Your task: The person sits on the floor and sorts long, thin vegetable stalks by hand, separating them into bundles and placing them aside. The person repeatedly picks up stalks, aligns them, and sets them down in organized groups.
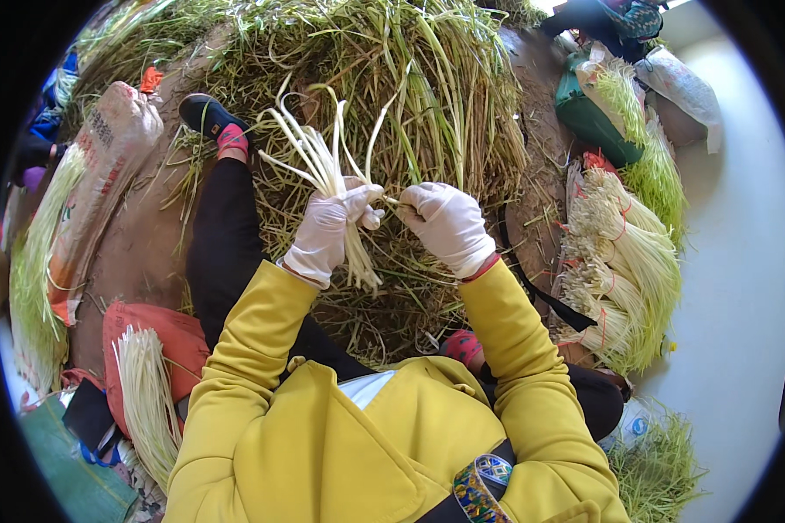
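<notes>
My left hand, in a white glove, grips a small bunch of pale stalks that look like garlic scapes. Their thin curled tips fan out above the fist, and the cut ends hang below it. Close by on the right, my right hand, gloved too, pinches the end of a thin stalk that spans the short gap to my left fingers. Beyond both hands lies a large heap of green and yellowed leafy stalks, with loose leaves spread beneath the hands.
Tied bundles of pale stalks are stacked at the right by a pale wall. An untied bundle rests on red cloth at the left. Woven sacks lie farther left. Another person is at the upper right.
</notes>
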The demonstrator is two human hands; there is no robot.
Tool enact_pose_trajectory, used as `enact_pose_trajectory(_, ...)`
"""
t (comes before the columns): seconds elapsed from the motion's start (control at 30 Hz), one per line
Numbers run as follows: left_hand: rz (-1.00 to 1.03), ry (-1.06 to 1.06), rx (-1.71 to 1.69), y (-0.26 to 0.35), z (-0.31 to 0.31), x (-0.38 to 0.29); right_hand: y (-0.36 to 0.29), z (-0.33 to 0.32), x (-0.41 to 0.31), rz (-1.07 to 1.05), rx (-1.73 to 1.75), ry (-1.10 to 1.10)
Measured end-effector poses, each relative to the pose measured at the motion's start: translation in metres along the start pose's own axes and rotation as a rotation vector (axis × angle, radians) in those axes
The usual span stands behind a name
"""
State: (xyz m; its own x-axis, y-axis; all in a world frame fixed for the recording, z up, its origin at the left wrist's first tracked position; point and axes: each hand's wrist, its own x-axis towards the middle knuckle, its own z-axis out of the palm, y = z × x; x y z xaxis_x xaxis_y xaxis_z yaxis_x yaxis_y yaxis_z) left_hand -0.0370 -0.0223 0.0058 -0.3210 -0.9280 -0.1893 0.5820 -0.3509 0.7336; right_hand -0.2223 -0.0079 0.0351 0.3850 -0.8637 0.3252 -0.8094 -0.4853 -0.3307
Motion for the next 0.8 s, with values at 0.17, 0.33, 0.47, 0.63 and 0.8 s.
enact_pose_trajectory(0.17, 0.139, -0.017, -0.269, 0.012, -0.013, 0.004, 0.016, -0.008, -0.011, 0.090, 0.020, -0.063)
enact_pose_trajectory(0.33, 0.225, 0.408, -0.236, 0.037, -0.038, 0.008, 0.053, -0.008, -0.029, 0.216, -0.099, -0.024)
enact_pose_trajectory(0.47, 0.416, 0.178, -0.431, 0.091, -0.076, -0.007, 0.088, -0.016, -0.045, 0.455, -0.159, -0.106)
enact_pose_trajectory(0.63, 0.295, 0.341, -0.303, 0.087, -0.089, -0.006, 0.075, -0.045, -0.032, 0.372, -0.190, -0.362)
enact_pose_trajectory(0.8, 0.111, 0.145, -0.066, 0.032, -0.044, -0.001, -0.013, -0.025, 0.011, -0.144, 0.003, 0.116)
